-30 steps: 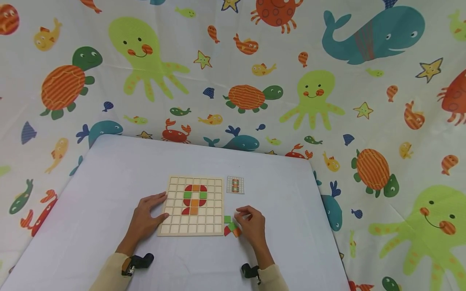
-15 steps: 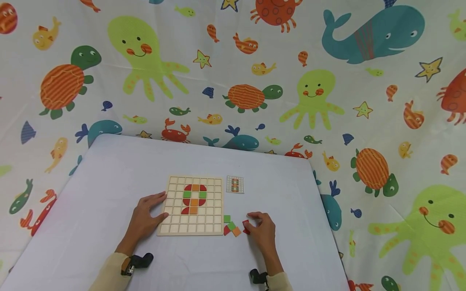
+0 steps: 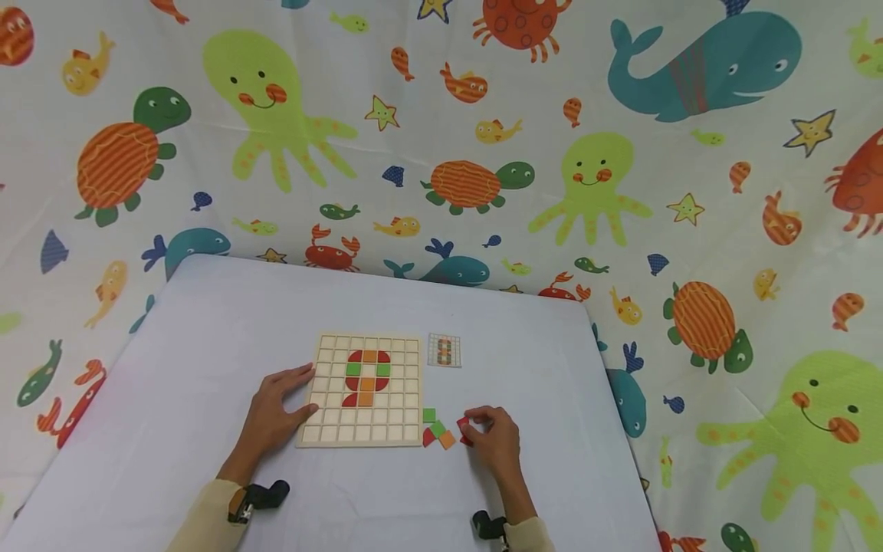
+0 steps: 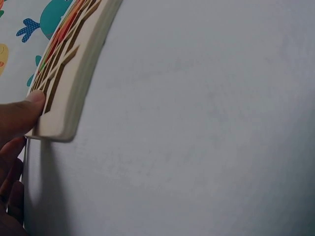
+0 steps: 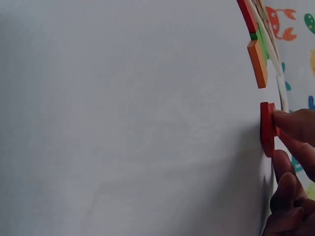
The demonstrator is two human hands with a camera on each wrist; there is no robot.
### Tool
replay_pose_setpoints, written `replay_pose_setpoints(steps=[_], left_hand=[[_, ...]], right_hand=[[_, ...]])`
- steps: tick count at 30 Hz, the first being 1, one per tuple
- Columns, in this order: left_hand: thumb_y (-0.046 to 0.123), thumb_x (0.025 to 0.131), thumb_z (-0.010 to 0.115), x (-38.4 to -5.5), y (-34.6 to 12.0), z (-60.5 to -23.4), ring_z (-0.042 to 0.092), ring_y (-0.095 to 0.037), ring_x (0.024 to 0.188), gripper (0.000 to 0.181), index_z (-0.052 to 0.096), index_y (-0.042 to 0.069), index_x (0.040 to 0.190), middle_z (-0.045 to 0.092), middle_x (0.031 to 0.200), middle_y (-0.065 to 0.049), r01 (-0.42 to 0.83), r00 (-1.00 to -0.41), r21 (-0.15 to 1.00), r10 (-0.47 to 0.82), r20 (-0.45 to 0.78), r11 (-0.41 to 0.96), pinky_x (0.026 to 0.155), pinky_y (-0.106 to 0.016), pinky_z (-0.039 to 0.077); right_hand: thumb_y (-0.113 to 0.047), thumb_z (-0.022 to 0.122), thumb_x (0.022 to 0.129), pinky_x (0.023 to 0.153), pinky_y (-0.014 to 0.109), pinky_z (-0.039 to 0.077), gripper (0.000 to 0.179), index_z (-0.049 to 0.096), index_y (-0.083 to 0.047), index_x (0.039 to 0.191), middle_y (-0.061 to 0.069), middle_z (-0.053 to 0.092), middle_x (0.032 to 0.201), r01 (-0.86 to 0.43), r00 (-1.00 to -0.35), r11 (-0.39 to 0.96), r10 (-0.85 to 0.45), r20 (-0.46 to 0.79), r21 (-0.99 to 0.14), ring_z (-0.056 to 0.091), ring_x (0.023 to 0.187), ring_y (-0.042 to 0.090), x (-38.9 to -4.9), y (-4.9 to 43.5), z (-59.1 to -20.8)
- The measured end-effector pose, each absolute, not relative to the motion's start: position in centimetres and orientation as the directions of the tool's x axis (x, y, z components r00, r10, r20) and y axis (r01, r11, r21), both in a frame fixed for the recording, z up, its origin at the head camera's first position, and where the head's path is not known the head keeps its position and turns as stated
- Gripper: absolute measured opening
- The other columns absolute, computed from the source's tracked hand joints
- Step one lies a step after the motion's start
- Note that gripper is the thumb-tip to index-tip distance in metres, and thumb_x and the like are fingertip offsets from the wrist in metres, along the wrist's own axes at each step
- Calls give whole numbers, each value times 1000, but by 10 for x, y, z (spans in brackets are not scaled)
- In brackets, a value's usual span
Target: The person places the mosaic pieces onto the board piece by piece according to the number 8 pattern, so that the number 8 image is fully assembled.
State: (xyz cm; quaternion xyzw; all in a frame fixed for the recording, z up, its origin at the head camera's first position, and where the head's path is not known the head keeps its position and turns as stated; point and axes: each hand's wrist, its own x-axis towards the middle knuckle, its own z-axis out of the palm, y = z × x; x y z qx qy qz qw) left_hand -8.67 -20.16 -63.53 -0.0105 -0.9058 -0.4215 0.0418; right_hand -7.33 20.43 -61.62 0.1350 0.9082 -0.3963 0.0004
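In the head view a wooden grid board (image 3: 396, 429) lies on the table, with red, green and orange tiles set in its upper-middle cells. My left hand (image 3: 277, 406) rests at the board's left edge, fingers spread; the left wrist view shows the thumb (image 4: 33, 101) on its rim. Right of the loose tiles, my right hand (image 3: 495, 438) pinches a red tile (image 5: 267, 129) low at the tabletop. A second red piece may lie against it; the fingers partly hide this. Beside the board lie a green tile (image 3: 429, 415), an orange tile (image 3: 447, 439) and a red tile (image 3: 429, 437).
Behind the loose tiles, just right of the board, lies a small pattern card (image 3: 444, 350) with a printed grid. White cloth covers the table (image 3: 552, 353). A curtain (image 3: 441, 138) printed with sea animals hangs behind the table's far edge.
My right hand has moved right from beside the loose green and orange tiles, and red now shows at its fingertips. Over the last half second it barely shifts. My left hand stays at the board.
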Motion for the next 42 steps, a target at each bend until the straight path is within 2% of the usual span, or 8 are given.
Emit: replay_pose_setpoints(steps=[4, 8, 13, 20, 24, 29, 36, 42], left_hand=[[11, 87, 86, -86, -203, -637, 43, -43, 144, 66, 61, 2, 148, 57, 156, -21, 66, -995, 764, -17, 100, 642, 116, -72, 36], [11, 87, 86, -85, -202, -637, 43, -44, 143, 66, 60, 1, 148, 57, 156, -21, 67, -995, 766, -17, 101, 639, 116, -72, 36], [12, 88, 85, -84, -202, -634, 42, -44, 144, 67, 60, 3, 149, 56, 157, -20, 57, -996, 764, -15, 86, 643, 116, -73, 35], [13, 88, 85, -84, -201, -635, 42, -44, 144, 67, 59, 3, 149, 56, 157, -20, 55, -996, 760, -16, 86, 647, 116, -73, 35], [12, 88, 85, -85, -201, -637, 42, -43, 144, 67, 60, 3, 149, 56, 157, -20, 55, -996, 755, -19, 89, 653, 117, -72, 36], [12, 88, 85, -85, -202, -638, 43, -43, 144, 67, 60, 3, 149, 56, 157, -20, 55, -996, 758, -22, 90, 650, 117, -72, 36], [12, 88, 85, -86, -201, -638, 43, -43, 143, 66, 60, 3, 148, 57, 157, -20, 59, -995, 758, -24, 98, 650, 116, -72, 37], [13, 87, 85, -85, -200, -637, 43, -43, 143, 67, 61, 3, 148, 57, 156, -20, 59, -995, 753, -27, 101, 656, 115, -73, 37]], right_hand=[[-10, 86, 87, 68, 25, 43, 15, 77, -22, 91, -3, 69, 91, 216, -973, 669, 210, -97, -711, 53, 81, 14, -76, 200, -616], [-14, 86, 88, 66, 24, 42, 16, 76, -23, 96, -6, 67, 88, 211, -974, 687, 207, -90, -695, 52, 78, 12, -77, 194, -616], [-20, 90, 85, 63, 25, 41, 23, 77, -22, 104, -6, 62, 87, 233, -968, 706, 233, -91, -668, 52, 78, 12, -78, 188, -615], [-17, 92, 82, 61, 26, 40, 25, 73, -22, 99, -5, 63, 88, 246, -967, 709, 231, -112, -661, 52, 77, 13, -79, 187, -614], [-14, 90, 84, 60, 26, 40, 28, 67, -21, 97, -4, 65, 87, 228, -972, 686, 208, -114, -691, 52, 75, 14, -80, 188, -615], [-13, 83, 91, 56, 23, 46, 22, 64, -21, 98, -3, 67, 87, 155, -986, 612, 139, -88, -776, 54, 73, 12, -80, 184, -614], [-18, 84, 92, 63, 20, 49, 10, 76, -22, 95, -4, 75, 88, 2, -998, 507, 55, 30, -862, 58, 72, 10, -83, 172, -607], [-21, 88, 88, 69, 22, 50, 14, 82, -27, 100, -7, 79, 91, -29, -999, 454, 3, 34, -890, 59, 73, 10, -88, 159, -602]])
